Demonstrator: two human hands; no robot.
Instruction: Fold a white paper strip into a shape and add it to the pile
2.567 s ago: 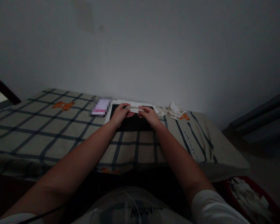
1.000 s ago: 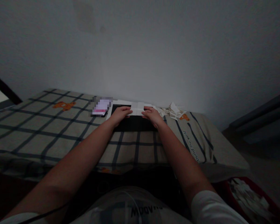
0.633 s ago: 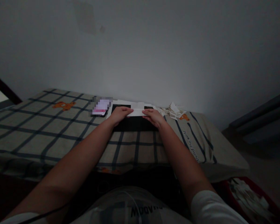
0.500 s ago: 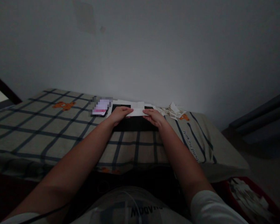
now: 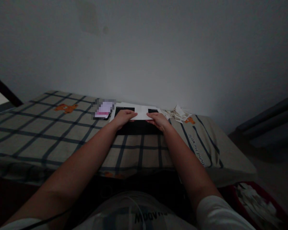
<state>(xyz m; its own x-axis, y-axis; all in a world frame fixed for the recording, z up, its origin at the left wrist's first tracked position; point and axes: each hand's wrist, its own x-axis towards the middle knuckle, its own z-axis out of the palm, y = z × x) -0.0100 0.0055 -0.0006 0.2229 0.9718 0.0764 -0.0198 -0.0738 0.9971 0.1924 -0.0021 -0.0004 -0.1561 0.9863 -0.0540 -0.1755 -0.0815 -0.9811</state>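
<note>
A white sheet of paper (image 5: 141,113) lies flat on a black mat (image 5: 136,126) at the far side of a bed with a checked cover (image 5: 50,134). My left hand (image 5: 123,117) presses on the paper's left part, fingers laid over it. On the paper's right part rests my right hand (image 5: 158,119), in the same way. Both hands hold the paper down on the mat. The room is dim, so fine folds in the paper are hard to make out.
A phone with a lit screen (image 5: 103,110) lies left of the mat. A heap of folded paper pieces (image 5: 179,114) sits to the right by the wall. A red basket of white scraps (image 5: 256,199) stands on the floor at lower right.
The paper was a narrow strip lifted between my fingers; now it lies wider and flat on the mat, with both hands pressing it down a little farther apart.
</note>
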